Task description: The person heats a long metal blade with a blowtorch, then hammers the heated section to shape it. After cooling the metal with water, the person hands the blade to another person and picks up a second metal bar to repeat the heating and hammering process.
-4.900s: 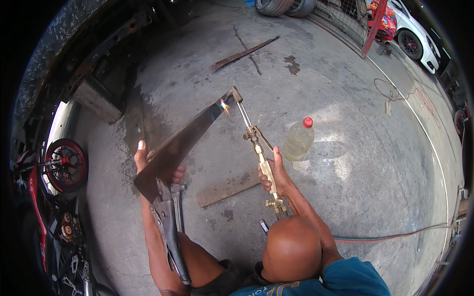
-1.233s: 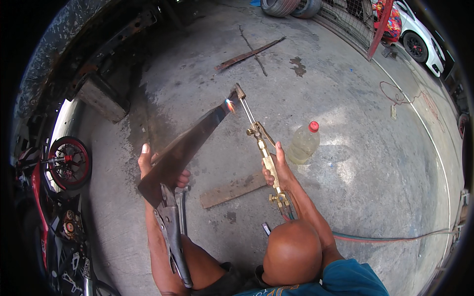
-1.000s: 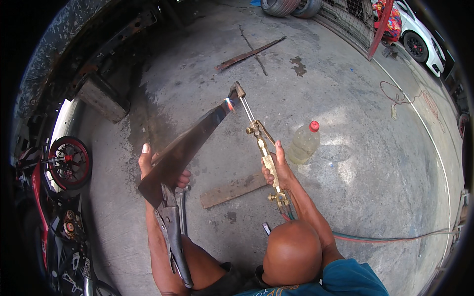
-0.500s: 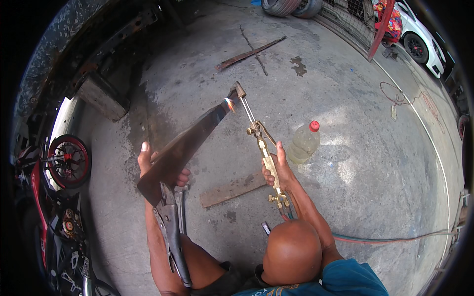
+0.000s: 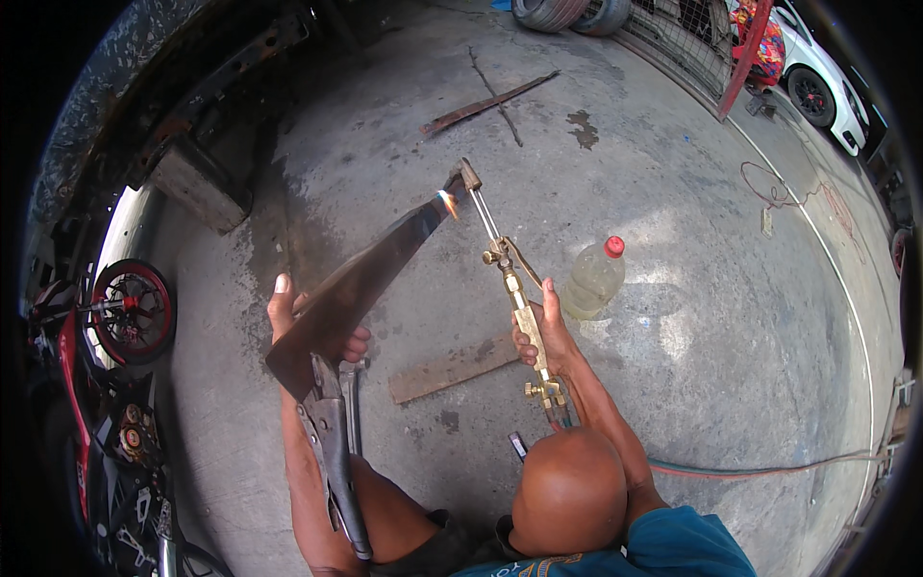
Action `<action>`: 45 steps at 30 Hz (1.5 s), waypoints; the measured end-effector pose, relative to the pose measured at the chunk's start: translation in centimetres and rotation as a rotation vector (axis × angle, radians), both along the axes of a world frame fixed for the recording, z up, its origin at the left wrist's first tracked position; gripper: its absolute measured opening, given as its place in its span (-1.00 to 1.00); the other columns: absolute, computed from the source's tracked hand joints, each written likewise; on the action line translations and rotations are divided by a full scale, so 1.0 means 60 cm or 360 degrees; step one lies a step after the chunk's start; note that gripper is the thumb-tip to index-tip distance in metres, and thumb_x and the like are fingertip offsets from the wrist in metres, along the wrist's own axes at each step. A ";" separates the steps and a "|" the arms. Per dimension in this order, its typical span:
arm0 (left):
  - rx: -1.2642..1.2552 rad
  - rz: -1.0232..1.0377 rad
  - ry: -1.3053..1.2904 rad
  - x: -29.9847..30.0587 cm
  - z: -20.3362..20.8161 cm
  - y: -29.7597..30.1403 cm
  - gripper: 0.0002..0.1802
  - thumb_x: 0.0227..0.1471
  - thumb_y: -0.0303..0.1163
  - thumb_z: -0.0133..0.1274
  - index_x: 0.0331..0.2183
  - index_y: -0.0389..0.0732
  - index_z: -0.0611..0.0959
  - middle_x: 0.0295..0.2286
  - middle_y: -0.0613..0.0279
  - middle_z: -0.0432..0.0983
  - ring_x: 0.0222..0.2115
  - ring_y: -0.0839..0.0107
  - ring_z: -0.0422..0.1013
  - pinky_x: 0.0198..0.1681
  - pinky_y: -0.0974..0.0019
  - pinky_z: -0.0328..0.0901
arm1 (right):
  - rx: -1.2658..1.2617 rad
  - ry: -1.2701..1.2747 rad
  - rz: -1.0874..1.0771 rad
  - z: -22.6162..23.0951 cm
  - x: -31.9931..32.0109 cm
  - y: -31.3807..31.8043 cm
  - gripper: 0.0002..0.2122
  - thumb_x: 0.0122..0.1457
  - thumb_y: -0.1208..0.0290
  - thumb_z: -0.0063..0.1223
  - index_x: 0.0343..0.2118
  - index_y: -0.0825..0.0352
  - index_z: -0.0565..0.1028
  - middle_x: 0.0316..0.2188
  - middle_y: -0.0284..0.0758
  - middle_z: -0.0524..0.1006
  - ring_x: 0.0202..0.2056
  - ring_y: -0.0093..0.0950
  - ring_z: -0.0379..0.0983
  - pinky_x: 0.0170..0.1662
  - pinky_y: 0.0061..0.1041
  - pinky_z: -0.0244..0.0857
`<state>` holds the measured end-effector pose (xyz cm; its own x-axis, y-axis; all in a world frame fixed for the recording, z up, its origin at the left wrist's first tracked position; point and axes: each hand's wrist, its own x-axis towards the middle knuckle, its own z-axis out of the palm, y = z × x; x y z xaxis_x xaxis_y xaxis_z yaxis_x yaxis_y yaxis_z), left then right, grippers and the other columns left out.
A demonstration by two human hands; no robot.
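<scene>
My left hand grips the near end of a long dark metal plate that slants up and away over the concrete. Grey locking pliers are clamped on that same end, and their handles run back along my forearm. My right hand is closed around the brass body of a gas cutting torch. The torch nozzle sits at the plate's far tip, where a small orange flame burns against the metal. The two hands are apart, with the plate to the left of the torch.
A plastic bottle with a red cap stands just right of the torch. A flat rusty bar lies between my arms, another rusty strip farther off. The torch hose trails right. A red motorcycle stands at the left, tyres and a white car at the top.
Both hands keep their hold. The flame stays at the plate's far tip, and plate and torch have shifted only slightly.
</scene>
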<state>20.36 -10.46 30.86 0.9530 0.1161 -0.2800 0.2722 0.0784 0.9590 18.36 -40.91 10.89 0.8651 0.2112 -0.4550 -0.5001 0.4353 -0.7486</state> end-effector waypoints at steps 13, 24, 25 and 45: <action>-0.0011 -0.0044 0.0013 -0.003 0.000 0.001 0.14 0.09 0.57 -0.33 -0.16 -0.50 0.60 -0.64 -0.08 0.52 -0.73 0.27 0.46 -0.65 0.33 0.40 | -0.0090 0.0076 -0.0023 -0.010 0.012 0.004 -0.13 0.05 -0.70 -0.65 -0.37 0.20 0.32 -0.72 -0.53 0.25 -0.77 -0.68 0.10 -0.70 -0.61 0.05; -0.0054 -0.0081 0.0019 0.002 -0.010 0.007 0.13 0.10 0.56 -0.35 -0.17 -0.51 0.60 -0.64 -0.11 0.53 -0.73 0.25 0.47 -0.65 0.32 0.41 | -0.0088 0.0031 0.0004 -0.014 0.009 -0.003 -0.14 0.03 -0.72 -0.61 -0.38 0.19 0.29 -0.71 -0.52 0.24 -0.75 -0.67 0.13 -0.68 -0.58 0.07; -0.0060 -0.0086 0.0021 0.001 -0.010 0.007 0.13 0.10 0.56 -0.35 -0.17 -0.51 0.61 -0.64 -0.11 0.53 -0.73 0.25 0.47 -0.65 0.32 0.41 | -0.0084 0.0023 0.0012 -0.010 0.010 -0.001 -0.13 0.02 -0.72 -0.61 -0.38 0.19 0.29 -0.71 -0.52 0.24 -0.75 -0.67 0.13 -0.69 -0.58 0.08; -0.0021 -0.0064 0.0021 -0.004 0.004 -0.001 0.09 0.13 0.52 -0.35 -0.16 -0.49 0.60 -0.63 -0.08 0.52 -0.71 0.27 0.45 -0.62 0.31 0.40 | -0.0063 0.0145 -0.0042 -0.021 0.002 -0.003 -0.13 0.08 -0.68 -0.67 -0.35 0.23 0.30 -0.72 -0.50 0.23 -0.77 -0.65 0.09 -0.68 -0.57 0.03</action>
<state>20.09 -10.51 31.11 0.9530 0.0742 -0.2939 0.2881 0.0797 0.9543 18.49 -41.08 9.62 0.8247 0.1691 -0.5397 -0.5557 0.4202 -0.7174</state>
